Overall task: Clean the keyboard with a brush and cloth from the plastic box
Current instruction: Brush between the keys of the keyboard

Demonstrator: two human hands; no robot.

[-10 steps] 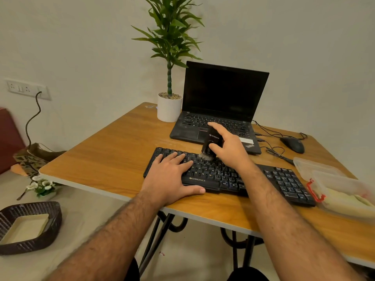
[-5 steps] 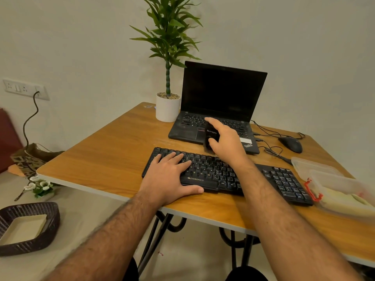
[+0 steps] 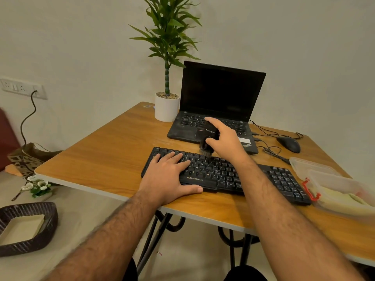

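Brushing stage: the right hand (image 3: pixel 225 138) grips the brush (image 3: pixel 207 144), bristles on the back rows of the keyboard (image 3: pixel 223 173) near the table's (image 3: pixel 97 159) front edge. The left hand (image 3: pixel 168 175) rests flat, fingers extended, on its left keys. Judged unfinished: the cloth (image 3: pixel 341 197) lies in the plastic box (image 3: pixel 332 179) at the right edge.

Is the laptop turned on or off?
It looks off or asleep. The laptop is open, but its screen is all black, with no picture or light showing.
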